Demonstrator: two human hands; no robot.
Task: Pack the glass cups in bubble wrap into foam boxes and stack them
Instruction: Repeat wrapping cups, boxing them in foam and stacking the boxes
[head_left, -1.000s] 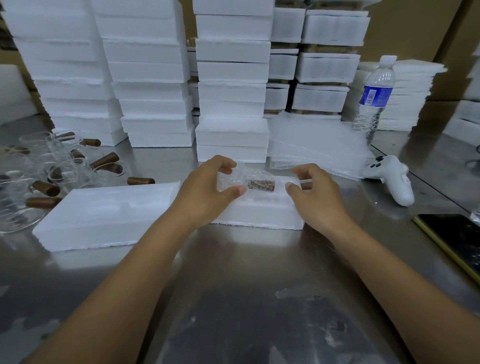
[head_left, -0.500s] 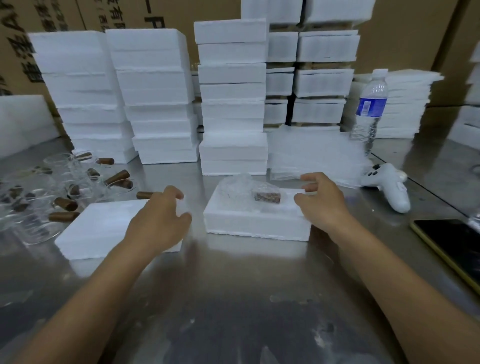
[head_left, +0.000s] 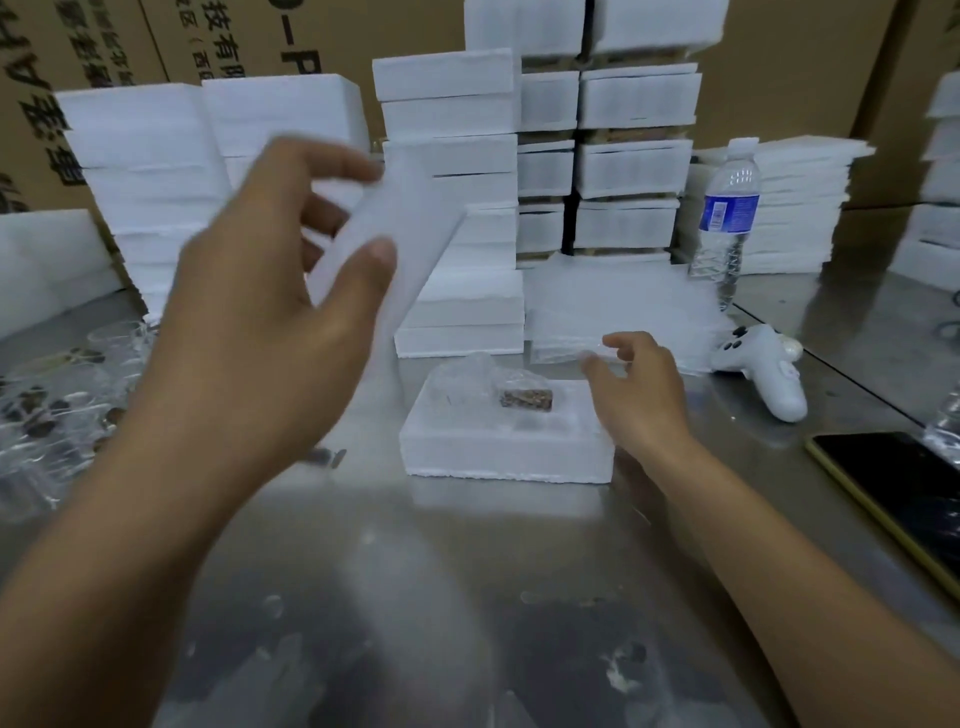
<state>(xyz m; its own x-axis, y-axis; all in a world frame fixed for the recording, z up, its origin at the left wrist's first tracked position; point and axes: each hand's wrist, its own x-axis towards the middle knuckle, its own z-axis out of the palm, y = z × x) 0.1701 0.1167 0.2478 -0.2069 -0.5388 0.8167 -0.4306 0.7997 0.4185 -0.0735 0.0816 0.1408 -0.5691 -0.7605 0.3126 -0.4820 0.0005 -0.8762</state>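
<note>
**Lid raised in left hand; packed box lying open below and to its right**

The left hand (head_left: 270, 312) is gripping a flat white foam lid (head_left: 395, 234) between thumb and curled fingers, holding it in the air, tilted, well above the steel table (head_left: 467, 597). Motion blur is hiding the lid's edges, so its exact angle cannot be told.

The open white foam box (head_left: 504, 452) is sitting on the table with its long axis running left to right across the view. The bubble-wrapped glass cup (head_left: 483, 384) is lying inside it, a brown part showing towards the right of the cavity.

The right hand (head_left: 641, 400) is hovering just beside the box's right rim, its fingers (head_left: 597, 366) half bent and spread, clasping nothing that can be seen. Whether they are touching the clear bubble wrap sheets (head_left: 623, 306) behind cannot be told.

Judgement: closing is in hand. The box is lying down and to the right of the lid-bearing fingers, so the lid will need levelling and turning to the box's long axis. The right hand is the nearer and is placed to steady the box.

White foam box stacks (head_left: 447, 208) are standing behind.
</note>
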